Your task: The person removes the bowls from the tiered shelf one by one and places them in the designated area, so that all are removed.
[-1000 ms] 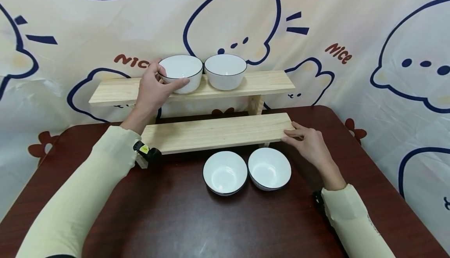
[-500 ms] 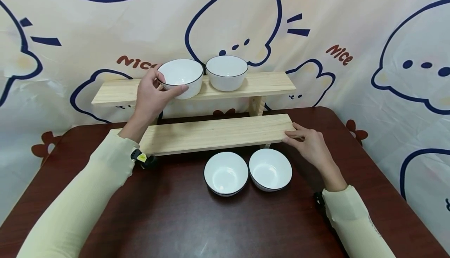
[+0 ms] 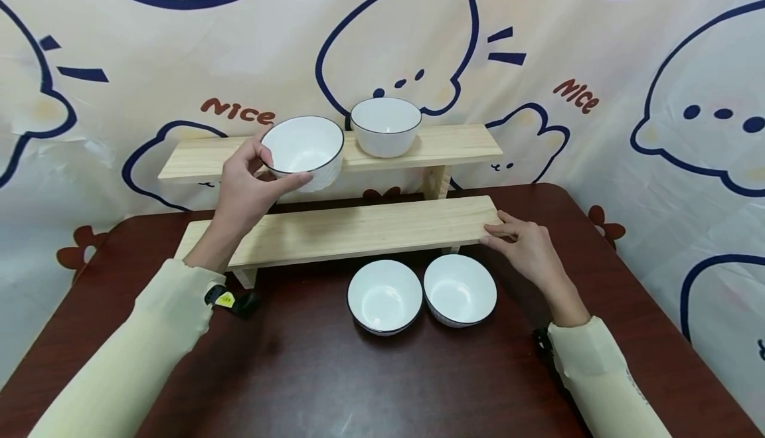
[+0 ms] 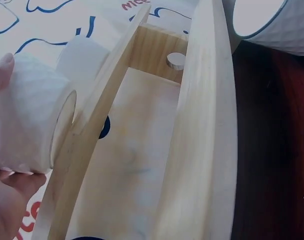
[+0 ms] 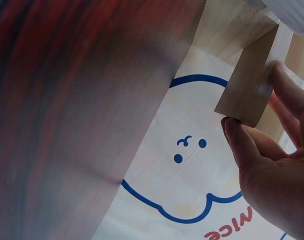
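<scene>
My left hand [image 3: 248,182] grips a white dark-rimmed bowl [image 3: 306,149] at its left side, thumb across the front; it overlaps the front edge of the upper shelf board [image 3: 442,145]. In the left wrist view the fingers lie round the held bowl [image 4: 29,115] beside the wooden board. A second bowl [image 3: 386,129] stands upright on the upper board. With thumb and fingers my right hand [image 3: 528,249] pinches the right end of the lower board [image 3: 364,229]; the right wrist view shows the hand [image 5: 277,160] at the board's end [image 5: 249,80].
Two more white bowls, one at left [image 3: 384,297] and one at right [image 3: 459,290], sit side by side on the dark table [image 3: 335,385] before the shelf. A patterned cloth [image 3: 251,46] hangs behind the shelf. A wooden support [image 3: 437,182] stands between the two boards.
The left hand has brought its bowl forward and down, away from the bowl beside it on the upper board. My right hand remains at the board's end.
</scene>
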{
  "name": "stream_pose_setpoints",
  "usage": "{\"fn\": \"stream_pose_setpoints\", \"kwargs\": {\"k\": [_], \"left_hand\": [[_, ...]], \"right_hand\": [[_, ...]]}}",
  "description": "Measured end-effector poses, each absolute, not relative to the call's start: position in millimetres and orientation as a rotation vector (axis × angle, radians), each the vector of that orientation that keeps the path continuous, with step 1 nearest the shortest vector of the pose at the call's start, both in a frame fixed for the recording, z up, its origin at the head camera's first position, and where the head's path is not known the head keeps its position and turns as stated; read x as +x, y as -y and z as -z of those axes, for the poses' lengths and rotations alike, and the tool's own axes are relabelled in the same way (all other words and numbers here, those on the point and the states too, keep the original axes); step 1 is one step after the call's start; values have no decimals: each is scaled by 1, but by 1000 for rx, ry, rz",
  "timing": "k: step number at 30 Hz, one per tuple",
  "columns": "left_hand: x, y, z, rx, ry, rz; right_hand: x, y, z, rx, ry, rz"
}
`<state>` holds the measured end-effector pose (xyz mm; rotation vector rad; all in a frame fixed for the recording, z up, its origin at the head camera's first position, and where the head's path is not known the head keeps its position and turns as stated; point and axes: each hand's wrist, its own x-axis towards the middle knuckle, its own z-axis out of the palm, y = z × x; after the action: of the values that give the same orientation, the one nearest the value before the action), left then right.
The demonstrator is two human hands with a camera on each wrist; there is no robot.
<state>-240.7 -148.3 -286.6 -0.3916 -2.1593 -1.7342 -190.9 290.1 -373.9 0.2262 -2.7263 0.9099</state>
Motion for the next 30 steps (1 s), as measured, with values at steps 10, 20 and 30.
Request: {"fn": "stream_pose_setpoints", "kwargs": {"k": [10, 20, 30], "left_hand": [[-221, 151, 291, -433, 2201, 1694], [-206, 155, 301, -534, 2193, 1731], [-191, 155, 314, -603, 2243, 1660]], "right_hand": [[-190, -291, 376, 225, 2730, -911], [-190, -291, 375, 232, 2723, -921], [-191, -291, 375, 227, 2728, -921]]}}
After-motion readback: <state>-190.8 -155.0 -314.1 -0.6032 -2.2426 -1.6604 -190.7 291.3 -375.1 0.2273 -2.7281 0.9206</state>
